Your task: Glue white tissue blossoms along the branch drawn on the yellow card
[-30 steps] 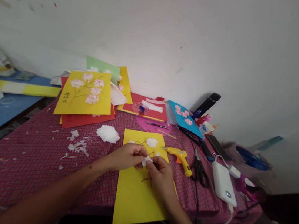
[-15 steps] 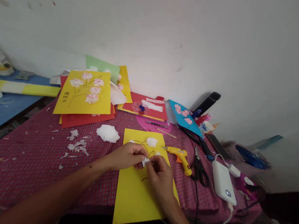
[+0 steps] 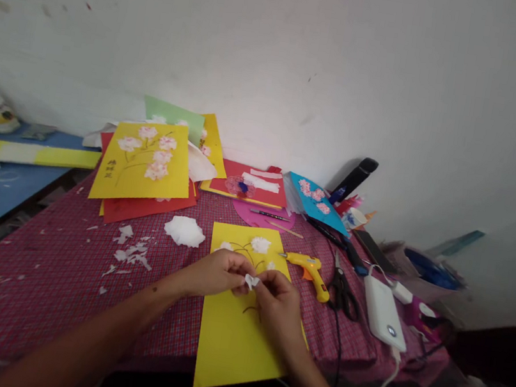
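Note:
A small crumpled piece of white paper (image 3: 251, 281) is pinched between the fingertips of both hands. My left hand (image 3: 221, 273) grips it from the left, and my right hand (image 3: 279, 297) from the right. Both are held over a yellow sheet of card (image 3: 229, 351) at the table's front edge. Brown drawn stems and a few white paper blossoms (image 3: 260, 245) show on the card's upper part; my hands cover some of the drawing. A yellow glue gun (image 3: 309, 271) lies at the card's right, its nozzle over the edge. Left of the card sits a white paper stack (image 3: 184, 231).
Torn paper scraps (image 3: 130, 255) litter the checked tablecloth (image 3: 54, 292). Black scissors (image 3: 344, 290) and a white power bank (image 3: 385, 313) with cables lie at the right. Finished flower cards (image 3: 140, 182), a red sheet (image 3: 232, 170) and a blue card (image 3: 318, 196) stand along the wall.
The white paper between my fingertips has shifted shape slightly and shows more of its folds. Both hands stay over the card; the whole view has moved a little.

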Demonstrator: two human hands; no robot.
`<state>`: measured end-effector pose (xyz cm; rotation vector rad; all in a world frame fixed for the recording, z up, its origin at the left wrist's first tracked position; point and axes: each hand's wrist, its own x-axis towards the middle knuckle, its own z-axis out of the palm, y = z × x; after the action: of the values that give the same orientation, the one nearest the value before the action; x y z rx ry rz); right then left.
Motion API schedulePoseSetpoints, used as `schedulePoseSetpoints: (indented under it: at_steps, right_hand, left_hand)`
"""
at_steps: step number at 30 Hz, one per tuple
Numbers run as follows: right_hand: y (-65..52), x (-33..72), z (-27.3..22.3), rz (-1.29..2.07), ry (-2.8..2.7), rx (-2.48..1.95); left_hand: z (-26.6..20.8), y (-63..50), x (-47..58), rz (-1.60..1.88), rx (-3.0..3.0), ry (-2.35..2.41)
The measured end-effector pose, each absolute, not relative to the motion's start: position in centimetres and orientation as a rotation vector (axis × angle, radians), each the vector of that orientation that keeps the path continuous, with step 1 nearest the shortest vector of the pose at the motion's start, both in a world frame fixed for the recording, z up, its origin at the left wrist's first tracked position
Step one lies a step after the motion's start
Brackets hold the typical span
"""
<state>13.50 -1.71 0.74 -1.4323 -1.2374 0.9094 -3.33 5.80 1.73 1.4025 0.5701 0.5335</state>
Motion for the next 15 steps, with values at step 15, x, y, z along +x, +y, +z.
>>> schedulePoseSetpoints:
  at_steps: [15]
  right_hand:
    - [-1.77, 13.85, 1.28, 1.099, -1.095, -1.426]
  left_hand:
    - [1.83, 5.90, -3.36, 0.545, 1.593, 0.677]
